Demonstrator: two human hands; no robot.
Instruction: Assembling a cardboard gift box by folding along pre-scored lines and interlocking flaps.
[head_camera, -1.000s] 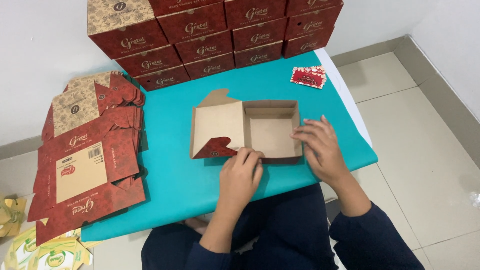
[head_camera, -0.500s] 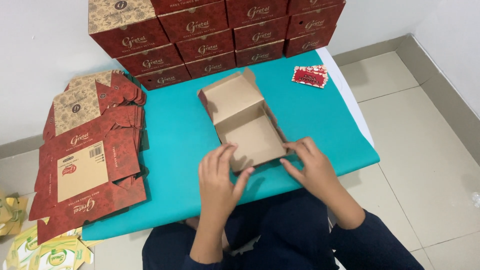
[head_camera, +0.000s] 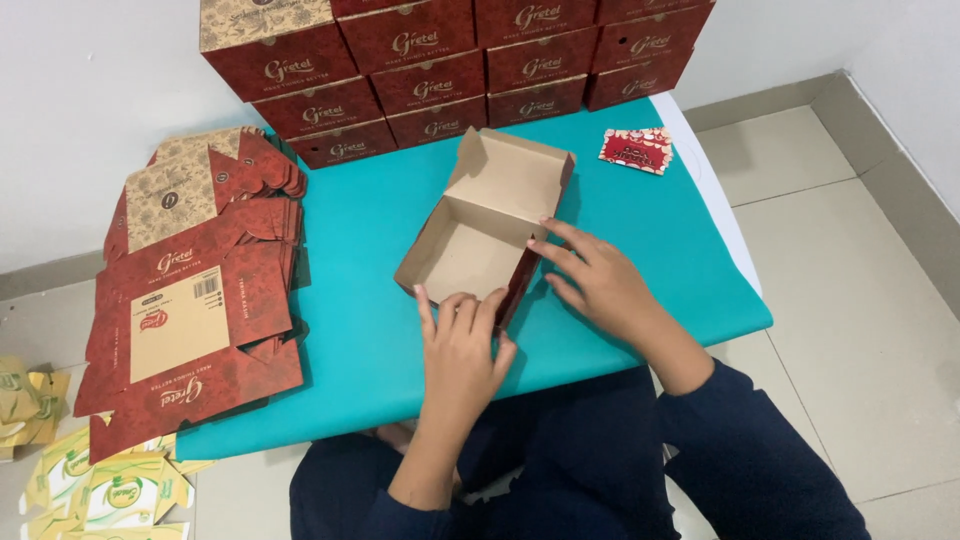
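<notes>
Open cardboard box (head_camera: 480, 235), brown inside and dark red outside, sits skewed near the middle of the teal counter (head_camera: 340, 330), lid flap standing up at the far end. Left hand (head_camera: 462, 345) rests flat against the near end wall, fingers spread over its rim, not clenched. Right hand (head_camera: 600, 285) is open too, fingertips touching the right side wall by the lid hinge. Neither hand really grips; both just press.

Risks, as judged: the near wall looks only held by finger pressure, so it could spring back out if the left hand lifts. Uneven push from the right could skid the light box across the smooth counter or crease the side panel. The raised lid could flop shut on the fingers.

Left of the box, a stack of flat box blanks (head_camera: 190, 300) overhangs the counter edge and might slide off if bumped. Finished red boxes (head_camera: 440, 75) are stacked along the wall behind. A small red card (head_camera: 636, 150) lies far right, well apart.
</notes>
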